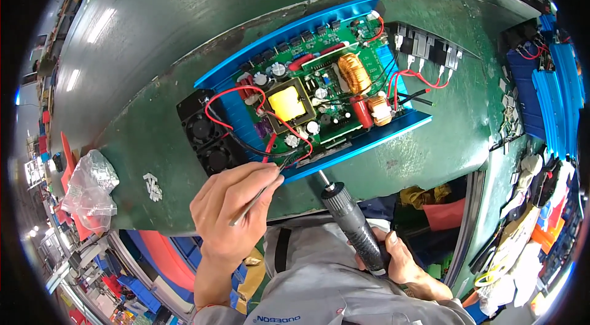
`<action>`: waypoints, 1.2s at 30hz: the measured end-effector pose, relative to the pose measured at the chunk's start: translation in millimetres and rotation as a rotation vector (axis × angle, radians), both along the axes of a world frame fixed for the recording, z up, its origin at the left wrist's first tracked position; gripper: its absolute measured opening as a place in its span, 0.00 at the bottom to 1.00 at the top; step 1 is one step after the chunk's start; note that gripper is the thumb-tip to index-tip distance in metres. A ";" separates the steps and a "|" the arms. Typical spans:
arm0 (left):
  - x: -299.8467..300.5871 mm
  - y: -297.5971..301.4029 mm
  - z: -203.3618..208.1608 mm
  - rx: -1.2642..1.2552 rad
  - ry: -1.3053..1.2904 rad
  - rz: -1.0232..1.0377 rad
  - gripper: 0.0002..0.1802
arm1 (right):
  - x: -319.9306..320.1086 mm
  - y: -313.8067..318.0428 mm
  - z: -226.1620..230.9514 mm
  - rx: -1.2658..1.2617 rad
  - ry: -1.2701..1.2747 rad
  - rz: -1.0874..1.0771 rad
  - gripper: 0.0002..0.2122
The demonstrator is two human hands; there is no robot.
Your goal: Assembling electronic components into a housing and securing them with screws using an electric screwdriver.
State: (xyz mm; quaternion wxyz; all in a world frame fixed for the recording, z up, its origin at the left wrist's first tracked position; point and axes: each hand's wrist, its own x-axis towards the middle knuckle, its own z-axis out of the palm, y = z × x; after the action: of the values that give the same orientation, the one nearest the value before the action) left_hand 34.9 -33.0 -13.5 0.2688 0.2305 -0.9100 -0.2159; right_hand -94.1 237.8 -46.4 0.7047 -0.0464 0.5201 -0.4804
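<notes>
An open power inverter in a blue metal case (381,134) lies on the green bench, its green circuit board (375,57) showing. My left hand (230,211) is closed round slim metal tweezers (248,208), at the near blue side wall. Their tips are close to red wires (301,135) by the board's near left corner; whether they grip anything I cannot tell. In my right hand (402,260) is a black electric screwdriver (353,220), its bit pointing up toward the near wall. Black fans (206,131) are on the case's left end. Red wires lead to a black end panel with sockets (427,48) on the right.
A clear plastic bag of small parts (92,186) and a small pile of white pieces (152,187) lie on the left. Small metal parts (509,113) are scattered at right, beside stacked blue cases (556,94). An open drawer (439,211) is below the bench edge.
</notes>
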 end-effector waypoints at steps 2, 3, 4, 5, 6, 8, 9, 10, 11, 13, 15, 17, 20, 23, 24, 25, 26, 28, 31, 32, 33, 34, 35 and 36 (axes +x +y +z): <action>0.9 0.8 -2.8 0.019 0.020 0.017 0.16 | -5.2 0.7 3.8 -0.020 0.003 0.052 0.41; 1.5 1.2 -4.3 0.036 0.043 0.033 0.15 | -7.1 0.9 5.8 -0.042 0.010 0.103 0.38; 1.5 1.7 -6.0 0.039 0.041 0.033 0.15 | -6.8 0.6 7.6 -0.039 0.007 0.103 0.38; 1.7 2.2 -7.6 0.045 0.062 0.041 0.15 | -5.9 -0.1 9.3 -0.003 -0.016 0.079 0.41; 1.8 2.8 -9.1 0.050 0.083 0.048 0.14 | -5.5 -0.4 10.7 0.032 -0.040 0.055 0.44; 2.4 3.5 -11.4 0.057 0.095 0.048 0.14 | -8.6 -3.6 13.2 0.040 -0.066 0.057 0.44; 2.5 3.8 -12.4 0.061 0.109 0.047 0.14 | -9.4 -4.4 13.4 0.045 -0.090 0.057 0.45; 1.8 3.8 -12.7 0.064 0.107 0.049 0.14 | -9.1 -3.4 13.0 0.047 -0.091 0.059 0.45; 0.9 3.7 -13.1 0.068 0.120 0.038 0.14 | -8.5 -1.8 11.7 0.060 -0.114 0.044 0.45; 0.4 3.5 -13.1 0.074 0.131 0.029 0.14 | -8.3 -1.6 11.5 0.075 -0.138 0.030 0.46; 0.8 3.2 -12.0 0.095 0.137 0.037 0.14 | -9.6 -4.1 11.7 0.087 -0.200 0.015 0.47; 2.0 3.2 -13.0 0.098 0.137 0.026 0.14 | -9.0 -3.7 9.9 0.102 -0.277 -0.011 0.47; 1.3 2.9 -11.3 0.110 0.132 0.014 0.14 | -7.9 6.7 -1.6 0.057 -0.473 -0.029 0.48; -0.1 3.0 -10.8 0.119 0.129 0.013 0.14 | -4.8 6.7 -5.6 0.013 -0.569 -0.102 0.47; -0.2 2.4 -10.7 0.123 0.134 0.011 0.14 | -4.4 7.0 -7.5 -0.015 -0.495 -0.069 0.46; 1.3 2.5 -10.2 0.117 0.134 0.014 0.14 | -3.8 7.4 -9.2 -0.043 -0.419 -0.035 0.44; 3.4 3.2 -9.3 0.141 0.122 -0.009 0.11 | -4.4 6.8 -6.8 -0.015 -0.394 -0.027 0.40; 5.0 5.6 -7.2 0.160 0.110 -0.033 0.08 | -4.6 2.6 -3.3 -0.010 -0.308 0.008 0.38; 3.0 8.9 1.8 0.313 0.238 0.023 0.06 | -4.1 -4.6 6.1 -0.002 -0.227 0.011 0.30; 2.7 8.0 9.1 0.299 0.324 0.034 0.09 | -0.4 -0.4 7.7 0.045 -0.160 0.026 0.27; 4.6 8.9 21.7 0.292 0.295 0.075 0.09 | 1.1 1.2 8.9 0.092 -0.091 0.041 0.24; 3.8 5.3 24.2 0.289 0.303 0.074 0.09 | 3.3 -4.2 10.1 0.113 0.002 0.055 0.29; 3.0 1.4 25.4 0.137 0.060 0.029 0.11 | 4.3 -4.3 10.1 0.112 0.067 0.079 0.28; 1.2 -1.4 24.7 -0.017 -0.181 -0.015 0.13 | 5.7 -2.9 10.2 0.113 0.134 0.102 0.27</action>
State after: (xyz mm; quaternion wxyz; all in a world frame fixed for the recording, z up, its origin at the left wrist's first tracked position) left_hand 36.1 -34.4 11.2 0.1855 0.2399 -0.9341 -0.1886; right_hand -88.5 234.9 -36.1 0.6934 -0.0652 0.5891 -0.4097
